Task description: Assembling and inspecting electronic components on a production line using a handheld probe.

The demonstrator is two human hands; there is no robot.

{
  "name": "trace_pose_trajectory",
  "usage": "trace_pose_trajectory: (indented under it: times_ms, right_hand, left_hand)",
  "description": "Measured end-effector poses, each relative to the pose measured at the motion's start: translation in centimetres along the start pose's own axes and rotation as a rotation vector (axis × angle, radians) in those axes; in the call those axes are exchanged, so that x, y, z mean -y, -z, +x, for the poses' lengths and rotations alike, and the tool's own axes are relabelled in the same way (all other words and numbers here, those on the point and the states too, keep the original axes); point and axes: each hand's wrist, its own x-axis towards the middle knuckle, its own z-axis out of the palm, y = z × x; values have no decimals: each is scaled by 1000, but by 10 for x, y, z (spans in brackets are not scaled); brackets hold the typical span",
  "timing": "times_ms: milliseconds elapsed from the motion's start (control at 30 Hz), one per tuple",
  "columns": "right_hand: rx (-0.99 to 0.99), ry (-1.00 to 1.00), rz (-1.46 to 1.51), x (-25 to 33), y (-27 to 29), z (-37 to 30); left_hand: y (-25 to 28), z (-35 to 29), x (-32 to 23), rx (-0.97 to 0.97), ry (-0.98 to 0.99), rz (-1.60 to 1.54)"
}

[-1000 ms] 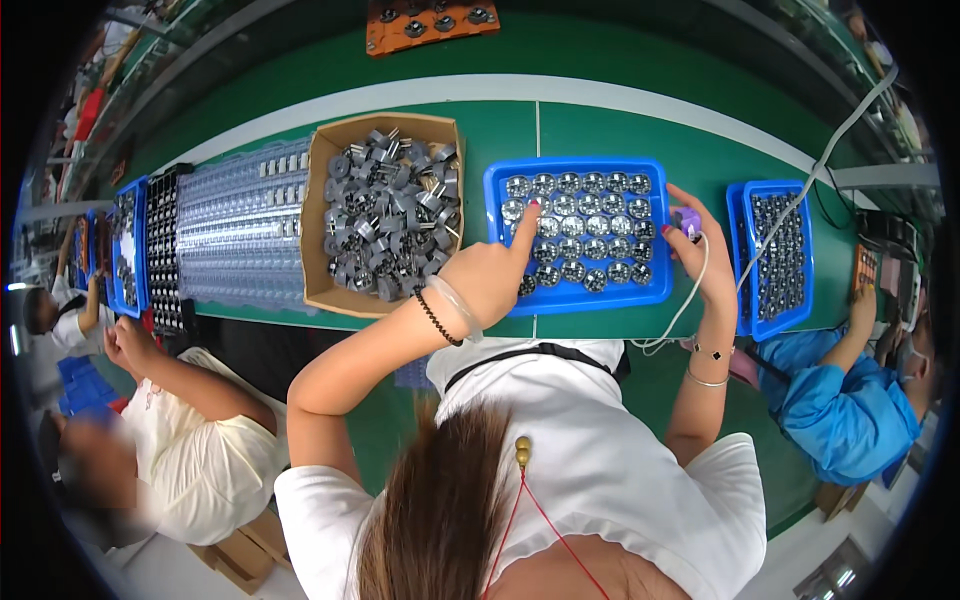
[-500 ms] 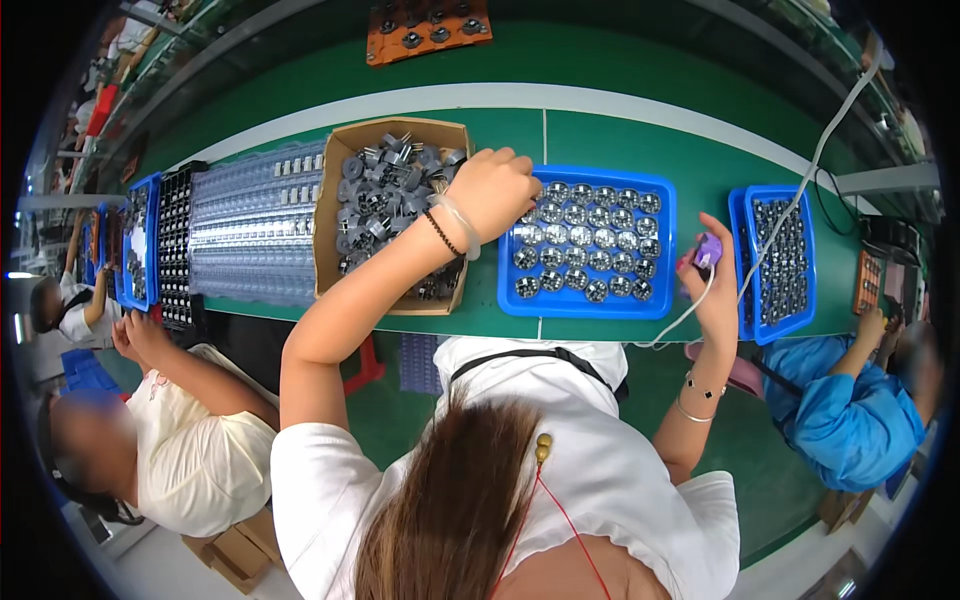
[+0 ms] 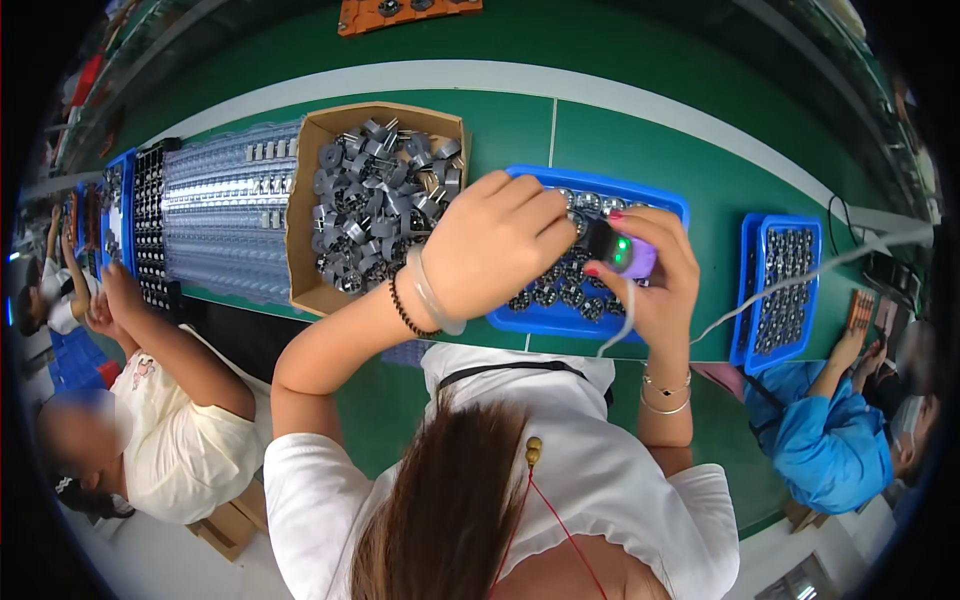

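Observation:
My right hand (image 3: 665,275) is closed around a small purple handheld device (image 3: 642,262) with green lights lit and a white cable running from it. Between my two hands is a dark block (image 3: 601,243); whether it is part of the device or a separate piece, I cannot tell. My left hand (image 3: 505,245) is curled just left of it, its fingertips turned away, so what they hold is hidden. Both hands are above a blue tray (image 3: 520,318) filled with rows of round, shiny metal-and-black parts (image 3: 545,292), partly covered by the hands.
Left of the tray stands a cardboard box (image 3: 302,225) heaped with grey round parts with metal pins. Clear plastic strips (image 3: 225,215) and a black rack (image 3: 150,225) lie farther left. Stacked blue trays (image 3: 778,290) stand at right, the cable crossing them. Co-workers sit on both sides.
My right hand has brought the purple device left, over the tray and close to my left hand. Green lights now show on it. My left hand has come lower, toward me.

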Motion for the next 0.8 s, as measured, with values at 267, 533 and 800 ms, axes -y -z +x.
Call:
trace_pose_trajectory:
  times_ms: [267, 533, 800]
  right_hand:
    - [53, 47, 38, -13, -3, 12]
    - [-187, -196, 211, -30, 6, -7]
    - [-126, -163, 181, -28, 7, -11]
  left_hand:
    - [-3, -2, 5, -85, 46, -68]
    - [-20, -7, 28, -15, 111, 124]
    - [-39, -6, 34, 222, 88, 216]
